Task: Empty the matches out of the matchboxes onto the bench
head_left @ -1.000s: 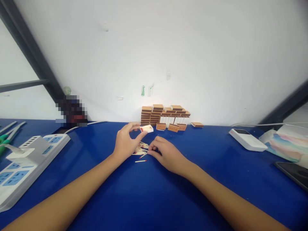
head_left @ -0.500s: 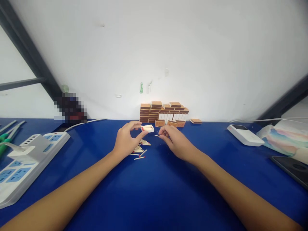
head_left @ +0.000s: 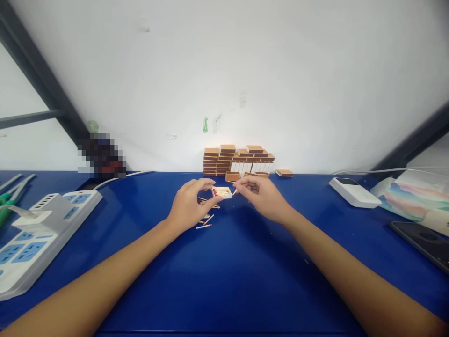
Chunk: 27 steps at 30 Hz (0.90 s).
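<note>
My left hand grips a small white matchbox tray between thumb and fingers, above the table. Several red-tipped matches lie lengthwise inside it. Just right of the tray, my right hand pinches a single match between thumb and forefinger, its end close to the tray's right edge. Beneath and beside my left hand, a loose pile of matches rests on the blue table, partly hidden by that hand. Stacked matchboxes stand behind both hands, against the wall.
One matchbox lies apart, right of the stack. At left is a white power strip with a plugged-in adapter. On the right are a white device, a pastel-coloured packet and a dark phone. The white wall bounds the table's back.
My left hand has shifted the tray slightly right, toward my right hand. The match in my right hand has turned from lying nearly flat to a tilt beside the tray.
</note>
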Available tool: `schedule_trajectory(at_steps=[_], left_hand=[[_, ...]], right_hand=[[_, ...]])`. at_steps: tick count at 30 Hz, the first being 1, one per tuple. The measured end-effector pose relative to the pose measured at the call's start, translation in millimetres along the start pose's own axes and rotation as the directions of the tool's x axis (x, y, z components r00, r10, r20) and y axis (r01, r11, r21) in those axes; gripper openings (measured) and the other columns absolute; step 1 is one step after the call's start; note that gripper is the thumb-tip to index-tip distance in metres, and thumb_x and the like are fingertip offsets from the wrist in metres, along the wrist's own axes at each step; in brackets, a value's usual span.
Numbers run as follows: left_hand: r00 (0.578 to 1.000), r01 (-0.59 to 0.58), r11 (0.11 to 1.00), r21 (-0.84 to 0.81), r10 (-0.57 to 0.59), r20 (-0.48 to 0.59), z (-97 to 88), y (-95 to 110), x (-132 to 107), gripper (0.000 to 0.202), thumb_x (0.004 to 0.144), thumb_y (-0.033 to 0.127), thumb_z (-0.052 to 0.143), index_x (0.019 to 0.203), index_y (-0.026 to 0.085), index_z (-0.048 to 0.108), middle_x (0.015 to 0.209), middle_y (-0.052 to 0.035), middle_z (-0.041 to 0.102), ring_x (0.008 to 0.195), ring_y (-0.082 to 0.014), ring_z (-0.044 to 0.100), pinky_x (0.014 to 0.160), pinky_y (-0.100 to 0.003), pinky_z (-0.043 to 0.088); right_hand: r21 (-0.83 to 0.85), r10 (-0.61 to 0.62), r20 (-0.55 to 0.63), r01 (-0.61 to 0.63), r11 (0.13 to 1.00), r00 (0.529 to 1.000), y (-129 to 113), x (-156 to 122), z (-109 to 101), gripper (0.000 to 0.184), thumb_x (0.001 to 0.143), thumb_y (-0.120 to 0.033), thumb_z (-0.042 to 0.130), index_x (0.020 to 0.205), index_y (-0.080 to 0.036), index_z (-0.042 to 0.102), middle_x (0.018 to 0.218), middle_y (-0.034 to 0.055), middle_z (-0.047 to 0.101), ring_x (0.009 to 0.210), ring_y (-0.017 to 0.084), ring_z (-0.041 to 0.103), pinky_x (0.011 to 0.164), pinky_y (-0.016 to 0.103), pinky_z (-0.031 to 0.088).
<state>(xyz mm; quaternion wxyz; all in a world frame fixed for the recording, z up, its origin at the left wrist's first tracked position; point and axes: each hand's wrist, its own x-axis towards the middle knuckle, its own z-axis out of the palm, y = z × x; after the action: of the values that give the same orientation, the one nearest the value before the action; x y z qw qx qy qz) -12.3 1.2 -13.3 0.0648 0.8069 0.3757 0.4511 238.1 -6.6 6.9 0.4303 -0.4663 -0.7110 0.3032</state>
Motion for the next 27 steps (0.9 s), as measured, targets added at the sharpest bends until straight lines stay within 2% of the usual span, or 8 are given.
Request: schedule_trajectory(at_steps=[3,6,9,11,15,20,24,27], left_hand=[[0.999,0.045,0.998,-0.045,-0.046,-0.014,0.2,4,1,0.037,0.09,0.038,0.087,0.12,0.025,0.07,0.112,-0.0046,0.082,0.103,-0.025,0.08,0.091,-0.041,0.064],[0.996,0.08,0.995,-0.061,-0.082,-0.037,0.2,6,2,0.039,0.089,0.039,0.088,0.12,0.025,0.07,0.108,-0.0033,0.082,0.102,-0.0243,0.081,0.088,-0.038,0.064],[0.999,0.042,0.999,-0.033,-0.043,-0.033,0.3,6,2,0.043,0.087,0.038,0.091,0.121,0.025,0.069,0.108,-0.0029,0.083,0.103,-0.0244,0.08,0.091,-0.039,0.063],[1.0,0.01,1.0,-0.014,-0.01,-0.022,0.2,7,1,0.043,0.087,0.038,0.091,0.121,0.025,0.068,0.108,-0.0027,0.083,0.103,-0.0248,0.079,0.093,-0.041,0.062],[0.999,-0.053,0.999,0.007,0.053,0.002,-1.1,12,-1,0.044,0.09,0.043,0.088,0.125,0.026,0.067,0.111,-0.0035,0.083,0.104,-0.0255,0.078,0.097,-0.044,0.06],[0.992,-0.121,0.992,0.023,0.12,0.045,-2.1,18,-2,0.042,0.093,0.042,0.085,0.127,0.027,0.066,0.115,-0.0035,0.083,0.106,-0.026,0.077,0.099,-0.046,0.058],[0.996,-0.081,0.997,0.017,0.08,0.044,-2.3,17,-2,0.044,0.092,0.045,0.085,0.127,0.026,0.067,0.113,-0.004,0.083,0.108,-0.0259,0.077,0.099,-0.044,0.058],[0.996,-0.082,0.997,0.005,0.081,0.033,-2.4,15,-1,0.045,0.091,0.044,0.087,0.127,0.026,0.067,0.112,-0.0032,0.083,0.105,-0.0248,0.078,0.097,-0.043,0.059]], right_hand=[[0.174,0.065,-0.103,-0.047,0.984,0.993,-3,-1,1,0.042,0.089,-0.058,0.077,0.105,-0.019,0.08,0.095,0.0089,0.081,0.066,0.017,0.061,0.059,0.033,0.052],[0.23,0.088,-0.164,-0.049,0.972,0.983,-3,-2,0,0.051,0.083,-0.066,0.082,0.104,-0.019,0.082,0.095,0.01,0.082,0.064,0.016,0.058,0.055,0.031,0.049],[0.245,0.09,-0.198,-0.039,0.969,0.976,-2,-2,0,0.052,0.081,-0.068,0.083,0.1,-0.019,0.083,0.094,0.0102,0.082,0.072,0.019,0.063,0.057,0.031,0.051],[0.252,0.082,-0.215,-0.026,0.967,0.973,-2,-3,4,0.049,0.082,-0.066,0.083,0.1,-0.02,0.083,0.099,0.0098,0.082,0.082,0.021,0.069,0.066,0.033,0.056],[0.236,0.019,-0.206,0.03,0.971,0.978,-2,-8,19,0.039,0.087,-0.06,0.081,0.096,-0.022,0.083,0.109,0.009,0.081,0.103,0.025,0.073,0.089,0.04,0.06],[0.182,0.042,-0.146,-0.015,0.983,0.988,-4,-14,30,0.026,0.09,-0.048,0.079,0.097,-0.023,0.083,0.114,0.0099,0.08,0.109,0.027,0.073,0.088,0.04,0.06],[0.178,0.067,-0.06,-0.056,0.982,0.996,-9,-14,24,0.024,0.091,-0.042,0.076,0.103,-0.022,0.082,0.113,0.0092,0.081,0.102,0.025,0.074,0.089,0.04,0.059],[0.191,0.09,-0.059,-0.077,0.979,0.994,-8,-11,17,0.028,0.092,-0.045,0.074,0.106,-0.021,0.081,0.111,0.0098,0.082,0.096,0.024,0.073,0.083,0.038,0.058]])
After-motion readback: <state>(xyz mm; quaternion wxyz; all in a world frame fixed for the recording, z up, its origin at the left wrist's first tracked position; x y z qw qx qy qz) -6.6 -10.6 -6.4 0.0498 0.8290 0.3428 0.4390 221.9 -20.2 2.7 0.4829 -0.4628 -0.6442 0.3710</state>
